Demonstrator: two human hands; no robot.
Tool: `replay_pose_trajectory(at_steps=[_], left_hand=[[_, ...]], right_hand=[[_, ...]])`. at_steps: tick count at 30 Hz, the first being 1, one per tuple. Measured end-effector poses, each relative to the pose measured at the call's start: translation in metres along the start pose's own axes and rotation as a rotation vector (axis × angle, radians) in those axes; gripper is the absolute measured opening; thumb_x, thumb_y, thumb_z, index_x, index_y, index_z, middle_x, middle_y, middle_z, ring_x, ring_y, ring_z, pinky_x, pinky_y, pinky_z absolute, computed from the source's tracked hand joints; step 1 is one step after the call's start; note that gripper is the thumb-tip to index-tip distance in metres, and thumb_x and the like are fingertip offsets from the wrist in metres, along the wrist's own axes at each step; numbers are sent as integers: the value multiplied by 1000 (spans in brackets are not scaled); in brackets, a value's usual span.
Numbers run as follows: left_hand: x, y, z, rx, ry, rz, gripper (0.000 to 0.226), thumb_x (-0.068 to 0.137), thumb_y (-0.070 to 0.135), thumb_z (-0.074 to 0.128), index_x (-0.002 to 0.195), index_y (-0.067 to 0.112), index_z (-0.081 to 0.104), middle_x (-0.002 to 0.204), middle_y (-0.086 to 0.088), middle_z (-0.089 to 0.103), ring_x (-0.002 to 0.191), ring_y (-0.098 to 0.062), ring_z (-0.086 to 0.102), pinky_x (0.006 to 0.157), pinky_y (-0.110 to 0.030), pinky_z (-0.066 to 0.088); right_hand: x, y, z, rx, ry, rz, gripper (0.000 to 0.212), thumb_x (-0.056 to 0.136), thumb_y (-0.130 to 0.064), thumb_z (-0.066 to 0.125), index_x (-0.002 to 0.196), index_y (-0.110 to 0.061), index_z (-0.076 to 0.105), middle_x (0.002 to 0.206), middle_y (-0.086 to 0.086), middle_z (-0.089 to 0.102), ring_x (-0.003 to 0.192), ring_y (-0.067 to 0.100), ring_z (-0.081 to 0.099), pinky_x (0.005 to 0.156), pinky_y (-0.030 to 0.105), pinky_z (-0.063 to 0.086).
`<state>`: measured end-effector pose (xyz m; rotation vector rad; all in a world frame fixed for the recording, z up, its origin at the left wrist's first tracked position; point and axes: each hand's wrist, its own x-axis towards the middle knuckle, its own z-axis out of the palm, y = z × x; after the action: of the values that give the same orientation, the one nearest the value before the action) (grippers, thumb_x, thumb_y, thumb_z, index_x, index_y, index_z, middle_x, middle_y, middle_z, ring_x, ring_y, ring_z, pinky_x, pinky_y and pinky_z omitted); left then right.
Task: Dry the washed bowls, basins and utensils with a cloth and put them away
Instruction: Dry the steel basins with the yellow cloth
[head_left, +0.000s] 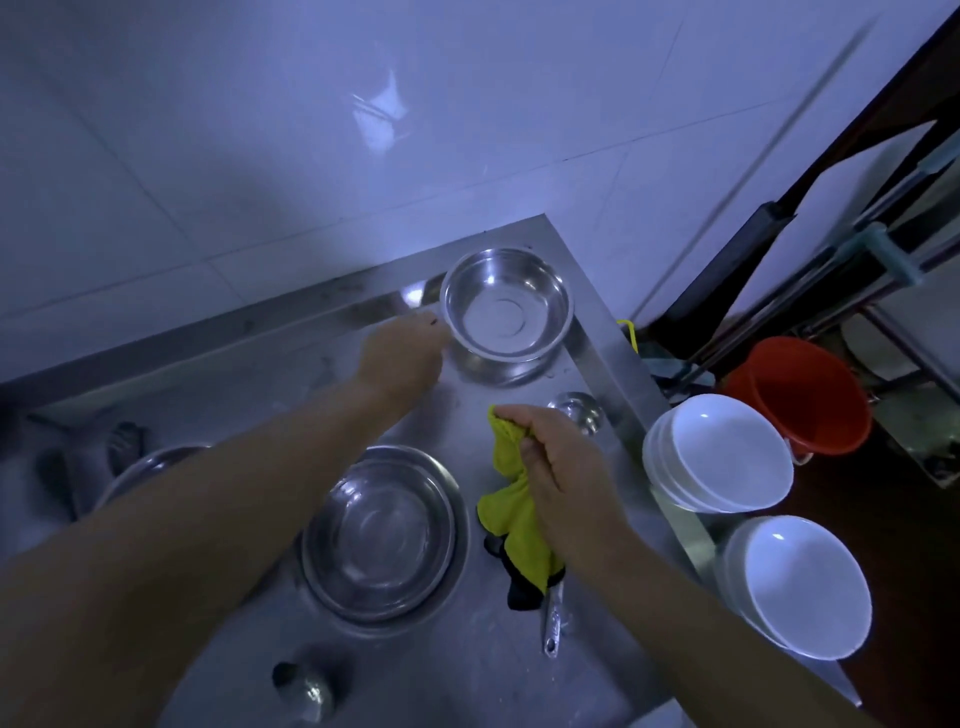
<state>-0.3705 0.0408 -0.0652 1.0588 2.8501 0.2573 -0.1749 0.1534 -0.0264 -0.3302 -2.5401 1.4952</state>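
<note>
Just the one head view, looking down at a steel counter tucked into a tiled corner. The left hand is stretched out to the far corner, right up against the rim of a small steel bowl. The fingers are blurry there, so I honestly can't tell if they're gripping it or only touching. The bowl looks slightly tipped.

The right hand is clenched around a yellow cloth, which hangs down bunched above the counter. Just past that hand there's the cup of a ladle, and a metal handle pokes out below the cloth.

A bigger steel basin sits between the two forearms. Another basin is mostly hidden behind the left arm.

Along the right edge there are two stacks of white bowls, one nearer the camera, and beyond them an orange bucket on the floor.
</note>
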Motion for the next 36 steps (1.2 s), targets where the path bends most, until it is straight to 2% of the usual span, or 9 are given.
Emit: replay_pose_trajectory(at_steps=[6, 8, 12, 15, 24, 27, 29, 31, 36], left_hand=[[-108, -86, -28, -86, 52, -378, 31, 87, 13, 49, 112, 4, 66, 121, -18, 61, 114, -35, 53, 98, -38, 38], [-157, -121, -40, -34, 62, -521, 32, 85, 15, 51, 109, 0, 65, 116, -24, 61, 109, -39, 55, 92, -42, 42], [-241, -168, -53, 8, -60, -728, 28, 85, 21, 55, 88, -6, 61, 75, -28, 63, 69, -44, 62, 63, -45, 53], [-274, -177, -46, -109, -150, -909, 40, 94, 32, 53, 87, -7, 59, 89, -26, 64, 83, -40, 61, 67, -35, 45], [-284, -166, -33, -130, -57, -1032, 14, 91, 12, 48, 90, 1, 55, 97, -18, 63, 83, -32, 58, 65, -31, 40], [-290, -165, -35, -120, -34, -1021, 31, 88, 30, 56, 99, 0, 55, 99, -18, 62, 90, -35, 59, 69, -34, 45], [-294, -167, -33, -41, -154, -1006, 43, 86, 44, 55, 101, 3, 58, 102, -17, 62, 96, -33, 57, 73, -33, 43], [-297, -166, -28, -42, -213, -1004, 38, 88, 41, 53, 97, 5, 61, 104, -15, 63, 98, -31, 56, 74, -31, 42], [-301, -152, -34, -289, -25, -1031, 29, 91, 24, 51, 96, -4, 60, 104, -21, 63, 95, -35, 58, 71, -33, 40]], right_hand=[[2, -25, 18, 14, -79, -86, 35, 92, -7, 39, 120, -15, 59, 107, -4, 57, 100, -13, 48, 84, 1, 33], [3, -31, 25, 14, -94, -102, 35, 91, -8, 39, 119, -14, 60, 106, -3, 58, 99, -13, 49, 84, 1, 33], [2, -41, 46, -9, -145, -113, 36, 89, -10, 39, 116, -20, 60, 106, -6, 60, 100, -16, 49, 85, 0, 32], [-2, -48, 61, -11, -197, -117, 36, 88, -11, 38, 113, -28, 57, 106, -18, 57, 101, -17, 49, 84, 0, 33], [-24, -62, 84, 8, -263, -182, 33, 90, -10, 40, 113, -22, 60, 110, -18, 56, 102, -15, 50, 86, 1, 33], [-32, -67, 88, 25, -280, -174, 32, 91, -11, 41, 111, -30, 58, 111, -17, 57, 103, -12, 51, 86, 2, 34], [-39, -71, 90, 25, -286, -185, 32, 92, -12, 41, 110, -34, 56, 111, -18, 57, 104, -10, 52, 86, 3, 35], [-45, -74, 92, 23, -288, -188, 32, 92, -11, 41, 110, -33, 56, 110, -18, 56, 103, -11, 51, 86, 3, 35], [-65, -79, 95, 22, -261, -160, 30, 90, -11, 40, 112, -24, 57, 108, -16, 55, 101, -18, 48, 85, 0, 33]])
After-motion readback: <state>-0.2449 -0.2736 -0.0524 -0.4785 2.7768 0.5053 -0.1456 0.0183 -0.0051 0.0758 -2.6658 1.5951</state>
